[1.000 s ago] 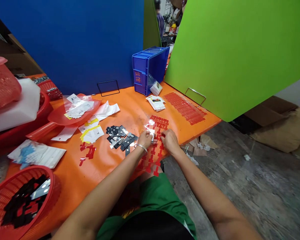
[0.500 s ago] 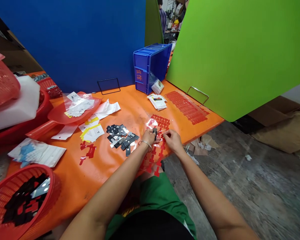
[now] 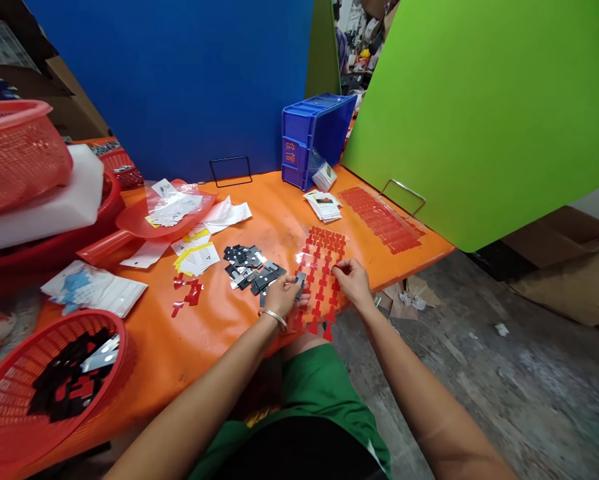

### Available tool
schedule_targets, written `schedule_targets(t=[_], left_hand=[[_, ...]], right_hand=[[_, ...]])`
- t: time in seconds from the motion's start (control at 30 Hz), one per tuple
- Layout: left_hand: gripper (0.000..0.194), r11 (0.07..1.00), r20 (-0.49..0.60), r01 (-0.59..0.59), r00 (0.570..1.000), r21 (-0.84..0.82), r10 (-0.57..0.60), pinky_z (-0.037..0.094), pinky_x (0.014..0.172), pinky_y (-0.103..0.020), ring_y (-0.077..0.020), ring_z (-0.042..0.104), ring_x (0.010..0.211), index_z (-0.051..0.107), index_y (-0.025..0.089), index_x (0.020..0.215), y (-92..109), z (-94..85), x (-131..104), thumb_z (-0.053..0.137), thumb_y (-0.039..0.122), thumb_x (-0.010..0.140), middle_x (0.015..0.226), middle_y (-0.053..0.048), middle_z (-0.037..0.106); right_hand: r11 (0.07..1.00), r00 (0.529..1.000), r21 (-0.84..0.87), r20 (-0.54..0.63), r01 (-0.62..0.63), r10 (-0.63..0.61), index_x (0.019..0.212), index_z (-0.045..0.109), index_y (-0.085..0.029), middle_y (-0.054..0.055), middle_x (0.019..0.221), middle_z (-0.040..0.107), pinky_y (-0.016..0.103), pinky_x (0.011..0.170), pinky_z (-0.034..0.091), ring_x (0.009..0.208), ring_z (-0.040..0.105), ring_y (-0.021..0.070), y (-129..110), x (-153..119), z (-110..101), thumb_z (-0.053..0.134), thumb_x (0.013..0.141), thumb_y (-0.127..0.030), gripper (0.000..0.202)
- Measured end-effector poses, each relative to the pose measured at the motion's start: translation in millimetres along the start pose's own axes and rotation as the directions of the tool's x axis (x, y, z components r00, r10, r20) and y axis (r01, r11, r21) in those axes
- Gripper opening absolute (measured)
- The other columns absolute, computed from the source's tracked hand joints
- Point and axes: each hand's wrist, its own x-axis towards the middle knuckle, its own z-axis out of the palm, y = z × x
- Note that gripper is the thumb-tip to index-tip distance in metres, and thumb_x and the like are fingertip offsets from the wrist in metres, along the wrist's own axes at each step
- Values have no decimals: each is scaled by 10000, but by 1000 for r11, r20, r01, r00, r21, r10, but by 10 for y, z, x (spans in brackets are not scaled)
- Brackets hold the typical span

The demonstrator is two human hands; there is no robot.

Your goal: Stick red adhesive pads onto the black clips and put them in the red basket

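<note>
My left hand is closed on a small dark flat plate, held over the left side of a clear sheet with rows of red T-shaped stickers. At the sheet's right edge my right hand has thumb and forefinger pinched together; a bit of red shows at the fingertips, but whether it is a loose sticker or part of the sheet I cannot tell. Left of my left hand lies a pile of black and silver plates. The sheet's near end overhangs the table edge above my lap.
A red basket with black plates stands at near left. Loose red pieces, white cards and a red scoop lie on the orange table. Farther back are a blue crate and a second red sheet.
My left hand has drawn away from my right, leftward and a little nearer me, keeping the plate. My right hand stays pinched by the sheet's edge. The whole view has shifted slightly.
</note>
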Motion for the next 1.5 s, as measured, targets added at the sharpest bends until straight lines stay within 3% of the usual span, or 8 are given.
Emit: schedule_targets(t=[0.2,0.4,0.57,0.67,0.73,0.83,0.97,1.5], left_hand=[[150,999,-6,44,999,0,-44,549,513,-252,-138,646,535,516,141,765,-233,-41,-77,661,128,728,712,-39,652],[135,997,3,67,998,-43,-67,544,483,-238,-128,640,507,515,128,777,-213,-41,-53,629,71,734,732,-44,652],[190,991,65,89,994,-104,-82,563,576,-238,-155,673,599,573,110,807,-109,-147,-273,659,11,670,694,-60,669],[228,979,70,108,993,-175,-97,567,610,-239,-167,684,639,584,97,862,-70,-287,-482,623,-21,671,740,-84,693],[236,968,55,110,994,-225,-100,570,626,-241,-173,689,653,586,89,883,-62,-392,-620,599,-30,680,766,-97,702],[252,965,-7,78,997,-249,-83,571,637,-238,-175,693,671,591,79,918,-73,-527,-797,583,-32,693,785,-95,707],[279,971,-36,75,996,-226,-85,570,620,-224,-168,692,667,591,56,986,-88,-627,-954,580,-21,718,806,-109,712],[321,976,-24,11,1000,-216,-17,573,612,-218,-158,689,635,612,56,1006,-48,-666,-1083,615,5,689,815,-98,722]], right_hand=[[999,999,0,-26,-32,32,666,490,-211,-17,617,533,291,605,402,593,496,159,-13,57,-33,580,620,-300,135],[984,991,134,-45,-117,124,724,404,-225,-47,554,460,266,489,384,494,464,142,-72,72,-108,531,645,-425,250],[967,992,251,126,-47,15,780,475,-207,-40,612,492,248,517,378,538,463,126,-420,-314,-61,607,643,-379,256],[941,939,337,312,31,-142,755,514,-202,-8,714,536,258,595,410,630,497,133,-686,-610,-16,598,705,-339,168],[940,918,337,352,61,-185,739,542,-199,25,847,558,262,640,428,736,519,149,-828,-769,8,600,715,-321,138],[940,909,339,383,29,-166,735,553,-202,34,900,562,256,638,437,813,530,166,-956,-939,58,610,723,-322,133],[933,873,349,478,-92,-92,729,546,-202,-6,714,569,256,591,433,652,534,141,-1021,-1113,177,621,739,-328,147],[946,880,319,463,-59,-101,790,521,-203,-3,744,591,251,563,476,620,576,135,-1083,-1393,356,612,755,-251,108]])
